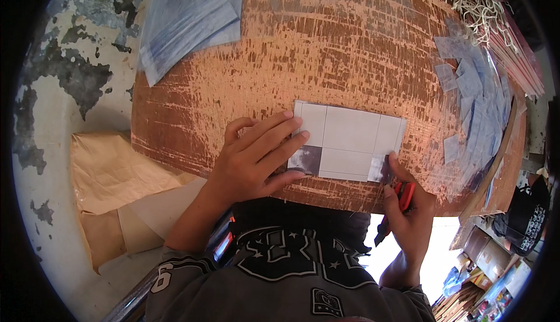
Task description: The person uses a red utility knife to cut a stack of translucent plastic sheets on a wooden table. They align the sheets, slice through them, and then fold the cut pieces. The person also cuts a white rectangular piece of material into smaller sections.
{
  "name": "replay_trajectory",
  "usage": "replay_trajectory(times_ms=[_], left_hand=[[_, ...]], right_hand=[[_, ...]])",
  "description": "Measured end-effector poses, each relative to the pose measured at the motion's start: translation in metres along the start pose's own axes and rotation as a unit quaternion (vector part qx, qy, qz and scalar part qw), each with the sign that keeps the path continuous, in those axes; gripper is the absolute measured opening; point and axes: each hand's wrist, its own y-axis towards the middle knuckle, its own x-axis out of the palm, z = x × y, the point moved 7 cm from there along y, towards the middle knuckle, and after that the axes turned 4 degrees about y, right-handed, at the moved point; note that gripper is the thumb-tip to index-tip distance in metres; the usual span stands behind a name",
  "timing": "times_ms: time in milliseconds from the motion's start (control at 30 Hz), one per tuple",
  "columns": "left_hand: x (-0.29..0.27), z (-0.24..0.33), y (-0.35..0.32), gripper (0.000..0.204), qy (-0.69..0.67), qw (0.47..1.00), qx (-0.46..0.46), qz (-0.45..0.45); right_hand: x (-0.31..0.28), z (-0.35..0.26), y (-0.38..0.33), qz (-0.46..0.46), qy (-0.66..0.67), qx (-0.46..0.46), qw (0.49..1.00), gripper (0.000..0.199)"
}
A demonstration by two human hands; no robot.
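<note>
A white sheet of paper or thin card (pixel 352 125), ruled with thin lines, lies near the table's front edge. Its two lower corners are folded up and show a dark, cloudy printed side. My left hand (pixel 256 154) rests at the sheet's left edge, fingers spread, the thumb by the lower left fold. At the lower right fold, my right hand (pixel 410 199) pinches the corner between thumb and index finger. A red and black cutter knife (pixel 405 193) is tucked in that same hand, its dark end pointing down toward me.
The worn brown wooden table (pixel 280 48) has scratched paint. Bluish sheets (pixel 195 27) lie at its far left. Cut bluish pieces (pixel 475 88) are scattered on the right, beside pink sticks with white strings (pixel 481 16). Brown paper (pixel 125 173) sits beyond the table's left edge.
</note>
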Motion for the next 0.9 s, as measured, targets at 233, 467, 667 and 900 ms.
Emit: replay_trajectory(times_ms=[233,467,667,900], left_hand=[[0.0015,-0.0018,0.0008,0.063,-0.007,1.0,-0.009,-0.018],[0.0022,-0.0017,0.0007,0.064,-0.012,1.0,-0.015,-0.019],[0.0041,-0.001,-0.0009,0.064,-0.012,0.999,-0.019,-0.026],[0.0023,-0.0019,-0.0021,0.063,-0.029,0.999,-0.029,-0.033]], right_hand=[[0.003,0.0031,-0.0002,0.002,0.012,-0.001,1.0,0.053],[0.0022,0.0021,-0.0014,-0.002,0.012,-0.006,1.0,0.052],[0.0023,-0.0003,-0.0024,0.007,-0.005,-0.038,0.999,0.052],[0.0014,-0.0037,-0.001,0.014,-0.032,-0.082,0.996,0.051]])
